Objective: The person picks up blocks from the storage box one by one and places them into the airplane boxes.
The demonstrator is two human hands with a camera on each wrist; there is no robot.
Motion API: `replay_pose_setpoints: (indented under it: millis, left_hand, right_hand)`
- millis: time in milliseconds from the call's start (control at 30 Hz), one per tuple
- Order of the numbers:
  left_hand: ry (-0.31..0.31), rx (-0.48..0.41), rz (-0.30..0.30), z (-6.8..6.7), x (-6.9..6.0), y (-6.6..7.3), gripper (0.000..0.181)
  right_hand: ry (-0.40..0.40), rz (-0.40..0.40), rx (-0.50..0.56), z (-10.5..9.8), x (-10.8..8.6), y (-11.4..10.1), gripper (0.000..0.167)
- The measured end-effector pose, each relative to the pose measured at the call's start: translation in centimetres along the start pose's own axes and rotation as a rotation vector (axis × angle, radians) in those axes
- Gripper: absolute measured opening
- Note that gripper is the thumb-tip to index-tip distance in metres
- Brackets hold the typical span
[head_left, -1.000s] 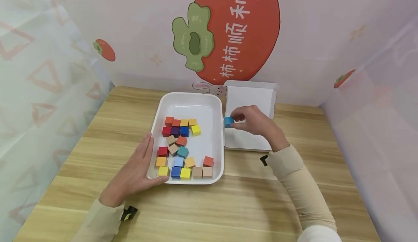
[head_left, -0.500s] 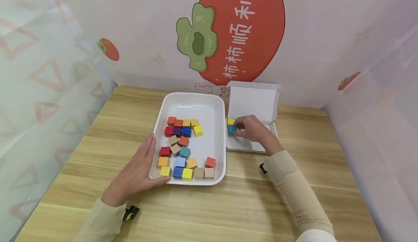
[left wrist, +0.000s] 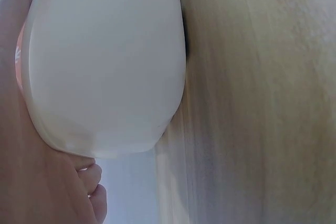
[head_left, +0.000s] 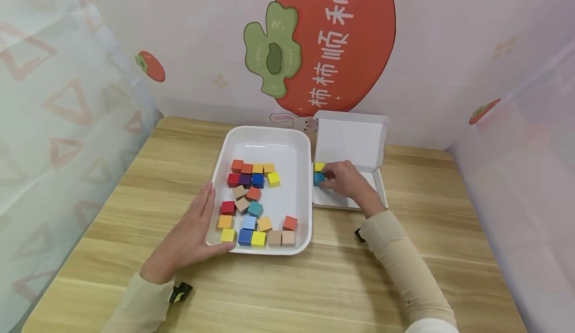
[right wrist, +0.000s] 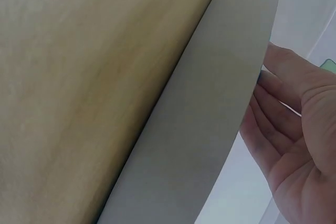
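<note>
In the head view my right hand [head_left: 348,182] pinches a blue cube [head_left: 319,179] between thumb and fingers. The cube is inside a small white cardboard box [head_left: 334,200], at its left side and just in front of a yellow cube [head_left: 319,166]. The box wall hides the cube's lower part in the right wrist view. My left hand [head_left: 186,235] rests against the left front corner of a white tray [head_left: 302,188], fingers straight along the left rim and thumb at the front rim. Several coloured cubes [head_left: 258,180] lie in the tray.
The box lid [head_left: 350,143] stands raised at the back, near a patterned wall sheet [head_left: 193,38]. Tray and box stand side by side on a wooden table [head_left: 292,293]. A teal cube [head_left: 255,208] lies amid the other cubes in the tray.
My right hand has carried the blue cube from above the box's left edge down into the box, in front of the yellow cube. My left hand stays at the tray.
</note>
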State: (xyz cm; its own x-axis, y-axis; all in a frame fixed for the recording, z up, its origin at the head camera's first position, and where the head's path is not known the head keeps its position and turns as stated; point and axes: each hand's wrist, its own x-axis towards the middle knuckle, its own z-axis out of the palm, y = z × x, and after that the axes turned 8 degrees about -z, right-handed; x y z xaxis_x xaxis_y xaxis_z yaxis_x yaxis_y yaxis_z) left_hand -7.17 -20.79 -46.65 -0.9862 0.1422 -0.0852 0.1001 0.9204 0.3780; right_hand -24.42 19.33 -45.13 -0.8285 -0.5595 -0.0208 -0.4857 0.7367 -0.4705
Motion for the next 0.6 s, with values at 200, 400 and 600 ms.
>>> replay_pose_setpoints:
  millis: [200, 400, 600]
  left_hand:
    - [0.001, -0.005, 0.0, -0.39, 0.1, 0.06, 0.136]
    - [0.012, -0.009, 0.004, -0.31, 0.16, 0.02, 0.136]
    - [0.006, -0.018, 0.001, 0.01, 0.13, 0.01, 0.137]
  right_hand:
    - [0.03, -0.014, -0.003, -0.39, 0.35, -0.14, 0.033]
    - [0.032, -0.005, -0.024, -0.64, 0.47, -0.26, 0.032]
    - [-0.006, 0.039, -0.034, -0.74, 0.38, -0.5, 0.034]
